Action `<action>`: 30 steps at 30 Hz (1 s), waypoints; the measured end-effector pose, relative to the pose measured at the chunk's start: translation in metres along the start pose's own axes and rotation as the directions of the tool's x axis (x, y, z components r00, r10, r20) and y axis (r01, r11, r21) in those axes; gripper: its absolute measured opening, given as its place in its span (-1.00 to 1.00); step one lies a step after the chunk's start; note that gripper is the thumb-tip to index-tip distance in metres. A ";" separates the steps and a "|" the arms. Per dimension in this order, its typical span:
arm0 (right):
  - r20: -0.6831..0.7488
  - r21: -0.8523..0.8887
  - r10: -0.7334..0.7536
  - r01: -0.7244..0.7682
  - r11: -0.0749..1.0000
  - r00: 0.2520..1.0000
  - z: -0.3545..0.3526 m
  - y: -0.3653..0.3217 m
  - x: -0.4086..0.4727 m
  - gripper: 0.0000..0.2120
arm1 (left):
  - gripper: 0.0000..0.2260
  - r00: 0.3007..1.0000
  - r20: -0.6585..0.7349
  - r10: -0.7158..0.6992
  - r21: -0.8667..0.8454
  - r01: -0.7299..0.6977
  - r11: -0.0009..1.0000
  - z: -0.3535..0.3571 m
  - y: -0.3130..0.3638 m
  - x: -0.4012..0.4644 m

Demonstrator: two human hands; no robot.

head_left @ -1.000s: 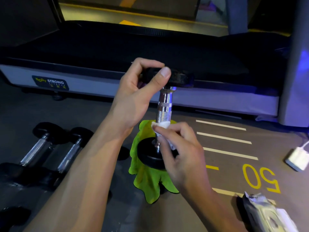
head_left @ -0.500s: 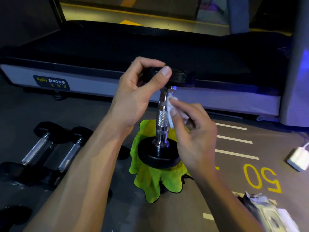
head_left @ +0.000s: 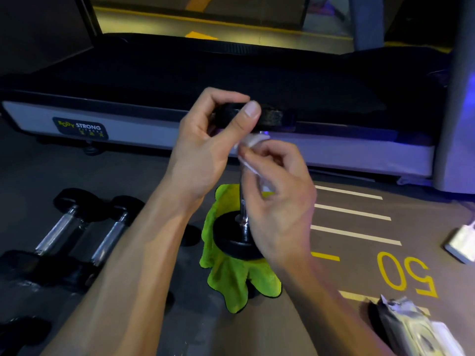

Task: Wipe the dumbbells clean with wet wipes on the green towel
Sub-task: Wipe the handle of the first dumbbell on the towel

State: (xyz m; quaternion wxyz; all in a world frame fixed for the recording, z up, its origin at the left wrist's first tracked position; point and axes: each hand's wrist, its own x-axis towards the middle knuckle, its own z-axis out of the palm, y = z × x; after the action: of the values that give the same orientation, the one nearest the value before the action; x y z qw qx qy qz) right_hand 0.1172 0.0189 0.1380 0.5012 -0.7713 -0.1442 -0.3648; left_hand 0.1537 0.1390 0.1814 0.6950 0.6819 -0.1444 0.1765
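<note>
Dumbbell [head_left: 243, 227] position: upright at frame centre, lower black head resting on the green towel [head_left: 231, 278], which lies bunched on the floor. I read the left hand [head_left: 205, 150] as closed on the upper head of the dumbbell, thumb across its near edge and fingers curled over the top, just above centre. The right hand [head_left: 280, 201] sits immediately below and to the right, fingers pinched narrowly on a white wet wipe [head_left: 250, 147], which is pressed against the top of the chrome handle directly under the upper head. Both hands are nearly touching at the thumb. Two further dumbbells [head_left: 77, 227] lie flat at lower left, side by side. A wipes packet [head_left: 411, 327] lies at lower right. A treadmill deck [head_left: 231, 73] spans the upper frame behind the hands.
</note>
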 end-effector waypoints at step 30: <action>-0.073 0.166 0.327 -0.312 0.936 0.942 -0.005 -0.024 -0.009 -0.74 | -0.88 0.999 -0.025 0.045 0.014 -0.045 0.999 0.002 0.001 -0.009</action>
State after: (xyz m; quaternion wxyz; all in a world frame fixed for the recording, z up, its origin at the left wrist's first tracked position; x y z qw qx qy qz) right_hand 0.0948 0.0262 0.1486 0.6178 -0.7249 -0.0193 -0.3041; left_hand 0.1453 0.1371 0.1789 0.6879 0.6809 -0.1498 0.2016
